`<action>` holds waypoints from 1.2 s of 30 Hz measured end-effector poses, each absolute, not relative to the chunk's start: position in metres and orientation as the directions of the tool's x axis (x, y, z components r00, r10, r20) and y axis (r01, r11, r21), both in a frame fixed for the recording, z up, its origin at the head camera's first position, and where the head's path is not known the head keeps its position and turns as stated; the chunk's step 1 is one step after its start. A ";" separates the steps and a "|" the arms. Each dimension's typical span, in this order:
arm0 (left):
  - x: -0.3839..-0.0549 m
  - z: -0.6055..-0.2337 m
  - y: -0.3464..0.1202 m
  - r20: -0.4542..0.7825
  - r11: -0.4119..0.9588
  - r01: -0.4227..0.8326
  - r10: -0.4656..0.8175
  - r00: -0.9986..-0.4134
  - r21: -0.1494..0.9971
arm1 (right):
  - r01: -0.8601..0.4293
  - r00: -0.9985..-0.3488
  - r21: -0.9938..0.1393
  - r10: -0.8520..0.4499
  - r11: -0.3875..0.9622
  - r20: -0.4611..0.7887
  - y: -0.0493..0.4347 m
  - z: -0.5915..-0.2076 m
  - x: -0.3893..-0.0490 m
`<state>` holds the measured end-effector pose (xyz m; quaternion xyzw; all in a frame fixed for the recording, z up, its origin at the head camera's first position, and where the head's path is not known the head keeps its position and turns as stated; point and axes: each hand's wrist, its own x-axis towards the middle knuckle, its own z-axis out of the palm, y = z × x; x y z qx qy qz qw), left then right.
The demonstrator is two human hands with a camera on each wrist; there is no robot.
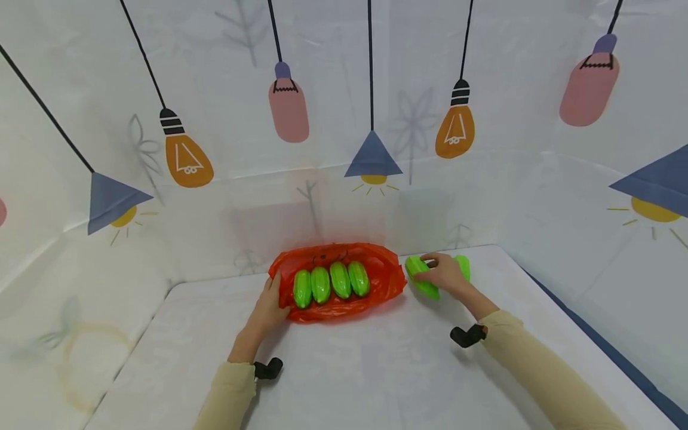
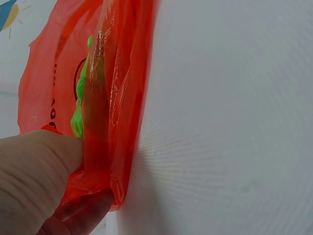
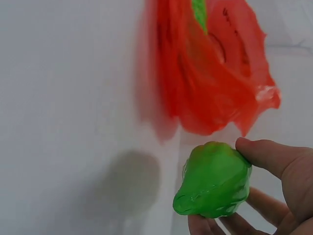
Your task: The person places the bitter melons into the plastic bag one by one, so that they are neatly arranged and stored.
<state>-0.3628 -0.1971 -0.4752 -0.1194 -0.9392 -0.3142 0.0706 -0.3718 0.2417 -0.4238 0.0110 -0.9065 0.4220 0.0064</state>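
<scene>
An open red plastic bag [image 1: 371,304] lies at the back of the table, with several glossy, ridged green toy vegetables [image 1: 340,279] lined up in it. My left hand [image 1: 267,307] grips the bag's left end; in the left wrist view the thumb [image 2: 58,147] is over the rim and the fingers are behind the red film. To the right of the bag, my right hand [image 1: 446,273] pinches another ridged green toy vegetable [image 3: 212,178] between thumb and fingers, raised off the table. One more green toy vegetable [image 1: 463,267] shows partly behind that hand.
The white table [image 1: 355,376] runs up to a pale wall sheet [image 1: 333,209] printed with hanging lamps, which also stands along both sides. A dark blue strip [image 1: 596,340] follows the table's right edge. Each wrist carries a black camera mount [image 1: 467,336].
</scene>
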 end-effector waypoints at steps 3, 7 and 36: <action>-0.362 -0.476 -0.198 0.205 0.772 0.267 0.179 -0.962 0.576 | -0.046 -0.999 -0.771 -0.025 0.636 0.039 0.238 -0.412 -0.366; -0.362 -0.474 -0.198 0.215 0.770 0.273 0.180 -0.960 0.577 | -0.054 -0.998 -0.779 -0.015 0.625 0.057 0.234 -0.399 -0.361; -0.367 -0.475 -0.196 0.233 0.787 0.294 0.194 -0.953 0.543 | -0.313 -0.949 -0.807 -0.132 0.501 0.286 0.087 -0.369 -0.349</action>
